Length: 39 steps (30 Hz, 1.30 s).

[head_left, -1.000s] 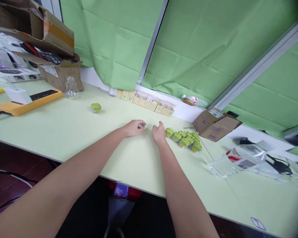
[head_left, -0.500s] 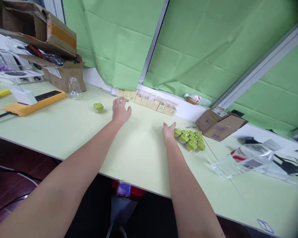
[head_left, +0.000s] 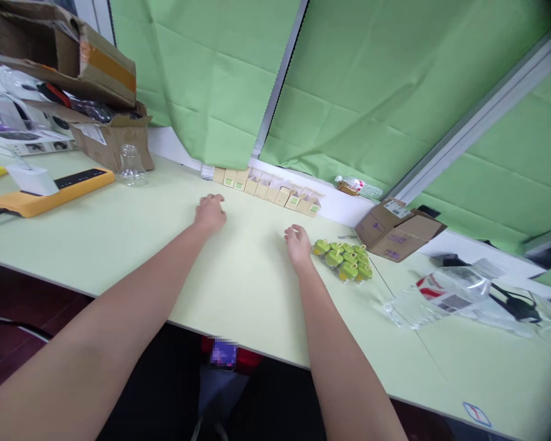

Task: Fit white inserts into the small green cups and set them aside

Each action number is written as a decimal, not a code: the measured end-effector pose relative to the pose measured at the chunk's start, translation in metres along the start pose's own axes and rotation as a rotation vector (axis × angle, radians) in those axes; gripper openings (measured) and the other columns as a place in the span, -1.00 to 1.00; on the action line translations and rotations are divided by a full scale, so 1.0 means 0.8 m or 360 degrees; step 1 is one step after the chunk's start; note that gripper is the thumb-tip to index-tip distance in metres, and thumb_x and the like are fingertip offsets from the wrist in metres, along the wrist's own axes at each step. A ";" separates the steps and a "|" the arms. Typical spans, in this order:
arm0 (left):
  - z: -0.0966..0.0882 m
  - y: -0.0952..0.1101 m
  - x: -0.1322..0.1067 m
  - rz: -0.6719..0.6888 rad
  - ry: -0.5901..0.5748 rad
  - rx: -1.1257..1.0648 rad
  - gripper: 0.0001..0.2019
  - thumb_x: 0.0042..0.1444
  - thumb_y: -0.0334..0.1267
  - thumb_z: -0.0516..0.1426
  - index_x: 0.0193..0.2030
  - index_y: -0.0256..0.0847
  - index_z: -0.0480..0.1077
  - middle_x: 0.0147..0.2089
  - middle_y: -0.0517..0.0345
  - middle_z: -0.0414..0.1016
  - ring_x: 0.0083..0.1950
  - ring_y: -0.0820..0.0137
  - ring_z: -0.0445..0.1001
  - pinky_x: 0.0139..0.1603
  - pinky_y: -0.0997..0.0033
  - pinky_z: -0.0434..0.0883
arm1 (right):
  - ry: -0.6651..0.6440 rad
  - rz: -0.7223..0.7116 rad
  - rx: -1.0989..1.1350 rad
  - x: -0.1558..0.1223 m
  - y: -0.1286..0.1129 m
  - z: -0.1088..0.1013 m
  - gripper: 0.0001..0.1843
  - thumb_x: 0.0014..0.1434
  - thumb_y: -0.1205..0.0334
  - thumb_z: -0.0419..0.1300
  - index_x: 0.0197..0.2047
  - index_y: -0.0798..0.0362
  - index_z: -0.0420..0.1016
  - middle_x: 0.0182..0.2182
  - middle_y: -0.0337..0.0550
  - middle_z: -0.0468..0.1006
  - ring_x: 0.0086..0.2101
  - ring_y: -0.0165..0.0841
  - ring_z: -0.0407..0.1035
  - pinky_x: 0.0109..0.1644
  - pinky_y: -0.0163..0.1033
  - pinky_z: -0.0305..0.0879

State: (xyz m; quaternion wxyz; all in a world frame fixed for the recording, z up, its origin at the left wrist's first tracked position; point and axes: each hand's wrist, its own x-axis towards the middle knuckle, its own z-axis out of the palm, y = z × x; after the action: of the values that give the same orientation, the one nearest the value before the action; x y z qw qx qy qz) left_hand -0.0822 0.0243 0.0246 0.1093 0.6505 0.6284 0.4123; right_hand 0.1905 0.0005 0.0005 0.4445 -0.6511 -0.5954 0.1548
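Observation:
My left hand (head_left: 210, 214) is palm down over the left middle of the table, its fingers curled inward. The single small cup with a green lid no longer shows on the table at the left; it appears to be inside this hand, hidden by the fingers. My right hand (head_left: 297, 245) hovers with loosely bent fingers, nothing visible in it. Just right of it stands a tight cluster of several small clear cups with green lids (head_left: 348, 257), yellow at the bottom and with pale loops on top.
A row of small tan house-shaped boxes (head_left: 270, 190) lines the wall. At the left are a glass jar (head_left: 132, 168), a yellow power strip (head_left: 73, 187) and cardboard boxes (head_left: 105, 67). Rightward lie an open carton (head_left: 399, 233) and a large plastic bottle (head_left: 441, 291).
The lone green-lidded cup has gone from its spot at the left. My left hand has shifted left and its fingers have curled. My right hand has drawn slightly away from the cluster.

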 end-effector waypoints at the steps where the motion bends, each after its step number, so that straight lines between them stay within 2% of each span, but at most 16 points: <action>1: 0.011 0.015 -0.008 0.0114 -0.0096 -0.0043 -0.54 0.00 -0.30 0.22 0.08 -0.31 0.35 0.11 -0.18 0.35 0.14 0.08 0.29 0.15 0.05 0.26 | -0.0101 0.0000 0.0111 -0.007 -0.010 0.003 -0.52 0.22 0.01 -0.04 0.11 0.09 0.32 -0.15 -0.04 0.57 -0.23 -0.32 0.45 -0.11 -0.23 0.32; 4: 0.041 0.057 -0.037 0.0460 -0.0408 -0.0206 -0.47 -0.11 -0.22 0.29 0.06 -0.12 0.36 0.04 0.06 0.44 -0.02 0.28 0.43 0.03 0.34 0.37 | -0.0289 -0.0204 0.0265 -0.026 -0.035 0.009 -0.58 0.13 0.03 0.13 0.01 0.03 0.43 -0.18 -0.13 0.57 -0.24 -0.36 0.42 -0.09 -0.25 0.31; 6: 0.051 0.076 -0.054 0.0681 -0.0661 -0.0408 -0.52 -0.08 -0.21 0.25 0.04 -0.16 0.36 -0.03 0.02 0.48 -0.09 0.27 0.46 -0.09 0.34 0.40 | -0.0329 -0.0349 0.0255 -0.033 -0.044 0.010 -0.66 0.11 0.03 0.17 -0.11 0.01 0.50 -0.22 -0.18 0.57 -0.25 -0.36 0.40 -0.09 -0.26 0.31; 8: 0.053 0.084 -0.064 0.0682 -0.0763 -0.0499 -0.46 -0.08 -0.19 0.24 0.10 -0.18 0.32 -0.08 0.02 0.50 -0.17 0.27 0.48 -0.19 0.36 0.40 | -0.0370 -0.0362 0.0284 -0.034 -0.045 0.008 -0.71 0.11 0.01 0.17 -0.22 0.02 0.54 -0.29 -0.21 0.57 -0.28 -0.35 0.40 -0.12 -0.26 0.32; 10: 0.050 0.083 -0.066 0.0606 -0.0787 -0.0515 -0.35 -0.10 -0.16 0.25 0.18 -0.17 0.25 -0.12 0.03 0.51 -0.23 0.29 0.48 -0.26 0.38 0.38 | -0.0451 -0.0277 0.0434 -0.032 -0.043 0.004 -0.69 0.11 -0.02 0.19 -0.23 0.03 0.56 -0.30 -0.21 0.58 -0.29 -0.35 0.42 -0.14 -0.24 0.34; 13: 0.045 0.074 -0.061 0.0549 -0.0773 -0.0518 -0.33 -0.13 -0.19 0.24 0.20 -0.16 0.24 -0.11 0.04 0.51 -0.24 0.32 0.48 -0.26 0.38 0.38 | -0.0609 -0.0151 0.0710 -0.028 -0.040 0.000 -0.65 0.05 -0.02 0.27 -0.19 0.03 0.58 -0.25 -0.17 0.60 -0.27 -0.33 0.45 -0.12 -0.21 0.36; 15: 0.043 0.070 -0.057 0.0539 -0.0764 -0.0534 -0.36 -0.15 -0.22 0.24 0.16 -0.15 0.28 -0.09 0.05 0.51 -0.24 0.33 0.47 -0.25 0.38 0.39 | -0.0631 -0.0124 0.0786 -0.027 -0.040 -0.002 -0.65 0.01 -0.02 0.30 -0.21 0.04 0.59 -0.26 -0.15 0.61 -0.25 -0.31 0.46 -0.08 -0.18 0.36; 18: 0.041 0.071 -0.054 0.0533 -0.0784 -0.0584 -0.46 -0.15 -0.22 0.22 0.07 -0.15 0.36 -0.13 0.08 0.51 -0.25 0.34 0.46 -0.24 0.37 0.39 | -0.0505 -0.0159 0.0777 -0.028 -0.044 0.000 -0.65 0.01 -0.04 0.30 -0.26 0.05 0.60 -0.28 -0.14 0.61 -0.22 -0.29 0.45 -0.01 -0.16 0.34; 21: 0.036 0.074 -0.052 0.0535 -0.0761 -0.0665 -0.56 -0.12 -0.21 0.20 -0.02 -0.17 0.42 -0.17 0.09 0.50 -0.20 0.32 0.45 -0.18 0.35 0.40 | -0.0375 -0.0116 0.0865 -0.029 -0.051 0.002 -0.63 0.01 -0.09 0.28 -0.28 0.05 0.54 -0.30 -0.17 0.58 -0.24 -0.32 0.43 -0.06 -0.20 0.37; 25: 0.033 0.067 -0.047 0.0533 -0.0756 -0.0646 -0.56 -0.15 -0.22 0.22 -0.04 -0.18 0.43 -0.10 0.08 0.51 -0.13 0.28 0.46 -0.11 0.33 0.40 | -0.0260 0.0103 0.1198 -0.029 -0.058 -0.002 -0.67 0.04 -0.09 0.25 -0.26 -0.03 0.38 -0.27 -0.26 0.53 -0.26 -0.36 0.44 -0.19 -0.22 0.45; 28: 0.037 0.053 -0.040 0.0383 -0.0682 -0.0526 -0.48 -0.16 -0.21 0.24 0.03 -0.18 0.39 -0.01 0.04 0.50 -0.08 0.27 0.47 -0.05 0.32 0.40 | -0.0188 0.0364 0.1419 -0.026 -0.058 -0.007 -0.71 0.09 -0.05 0.21 -0.25 -0.08 0.26 -0.31 -0.30 0.51 -0.30 -0.35 0.48 -0.21 -0.14 0.50; 31: 0.041 0.038 -0.030 0.0227 -0.0567 -0.0368 -0.46 -0.12 -0.23 0.23 0.09 -0.17 0.34 0.05 0.00 0.48 -0.03 0.23 0.46 0.01 0.29 0.39 | -0.0188 0.0578 0.1503 -0.023 -0.055 -0.008 -0.72 0.12 -0.02 0.22 -0.29 -0.05 0.26 -0.35 -0.27 0.50 -0.34 -0.36 0.48 -0.22 -0.14 0.53; 33: 0.040 0.030 -0.024 0.0207 -0.0489 -0.0243 -0.46 -0.10 -0.27 0.21 0.11 -0.18 0.32 0.10 -0.05 0.43 0.06 0.18 0.41 0.09 0.24 0.36 | -0.0209 0.0592 0.1540 -0.023 -0.053 -0.006 -0.71 0.09 0.02 0.29 -0.33 -0.02 0.30 -0.35 -0.23 0.50 -0.32 -0.37 0.47 -0.19 -0.19 0.53; 36: 0.034 0.032 -0.022 0.0295 -0.0285 -0.0102 -0.45 -0.08 -0.30 0.19 0.13 -0.23 0.31 0.20 -0.14 0.30 0.25 0.06 0.22 0.27 0.10 0.23 | -0.0265 0.0528 0.1549 -0.026 -0.053 -0.003 -0.68 -0.04 0.18 0.42 -0.32 0.01 0.36 -0.30 -0.19 0.53 -0.26 -0.38 0.47 -0.13 -0.25 0.51; 39: 0.026 0.052 -0.032 0.0604 -0.0141 -0.0173 -0.47 -0.03 -0.35 0.14 0.16 -0.21 0.30 0.26 -0.08 0.21 0.33 0.10 0.10 0.35 0.10 0.13 | -0.0405 0.0558 0.1515 -0.030 -0.055 -0.003 -0.65 -0.11 0.28 0.45 -0.27 0.02 0.42 -0.31 -0.20 0.55 -0.31 -0.41 0.46 -0.20 -0.30 0.47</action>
State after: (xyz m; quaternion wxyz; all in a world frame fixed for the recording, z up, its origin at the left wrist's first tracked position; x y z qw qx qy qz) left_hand -0.0345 0.0013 0.0289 0.0923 0.7680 0.4658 0.4298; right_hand 0.1584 -0.0270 0.0277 0.5828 -0.4431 -0.3905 0.5582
